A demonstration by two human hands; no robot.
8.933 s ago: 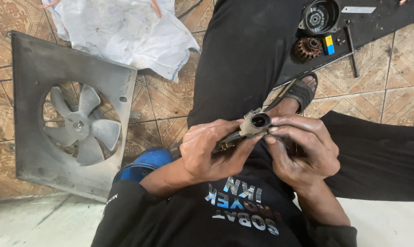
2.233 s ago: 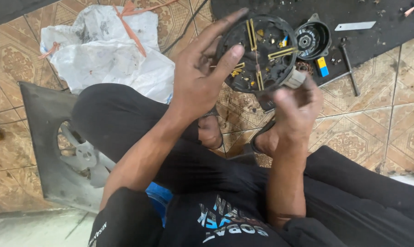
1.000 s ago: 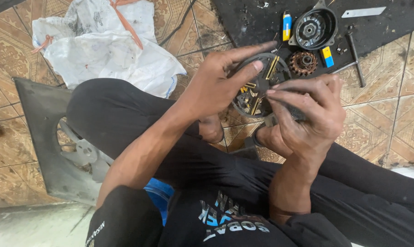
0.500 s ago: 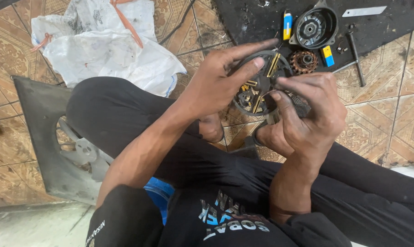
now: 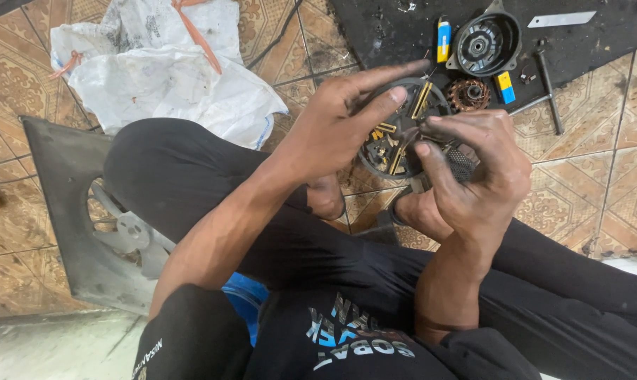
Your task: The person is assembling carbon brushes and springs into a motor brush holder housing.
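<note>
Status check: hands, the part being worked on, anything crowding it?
Left hand and right hand both grip round dark brush-holder plate with brass strips. Copper-wound armature on black mat just beyond.

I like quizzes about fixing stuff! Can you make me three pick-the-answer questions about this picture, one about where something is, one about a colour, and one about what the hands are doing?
1. Where is the grey fan frame?
A. On the black mat
B. On the tiled floor beside the person's left leg
C. In the right hand

2. What colours are the two small blocks on the black mat?
A. Red and green
B. All white
C. Blue and yellow

3. What are the hands doing?
A. Both hold the round dark part
B. Both rest on the knees
C. One holds the white bag

Answers: 1 B, the frame lies on tiles by that leg. 2 C, both blocks show blue and yellow. 3 A, the left hand and right hand each have a grip on it.
</note>
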